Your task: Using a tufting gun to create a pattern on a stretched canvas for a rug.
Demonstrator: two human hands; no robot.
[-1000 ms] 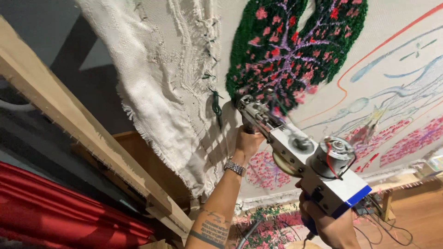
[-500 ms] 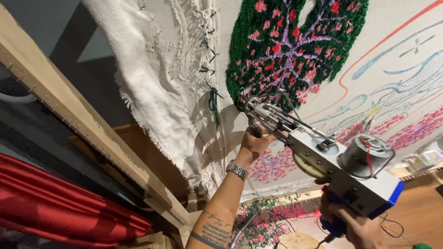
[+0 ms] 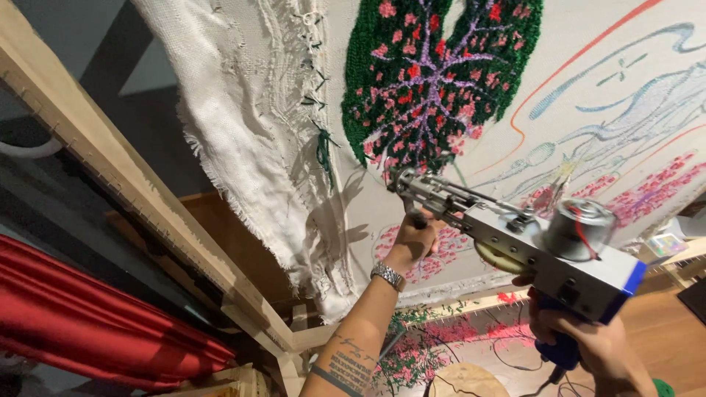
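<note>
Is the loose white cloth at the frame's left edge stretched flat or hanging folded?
Hanging folded. The white cloth droops in creases with a frayed edge, off the wooden frame, unlike the flat tufted canvas.

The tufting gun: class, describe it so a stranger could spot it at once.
Start at the stretched cloth with its green tufted leaf. Just below it sits the tufting gun, held by the left hand in front and the right hand behind. Alone here, it is metal with a blue handle.

Left hand (image 3: 413, 239) raised, fingers clenched, forearm extended upward; right hand (image 3: 588, 345) lower, fist closed, beside it.
</note>
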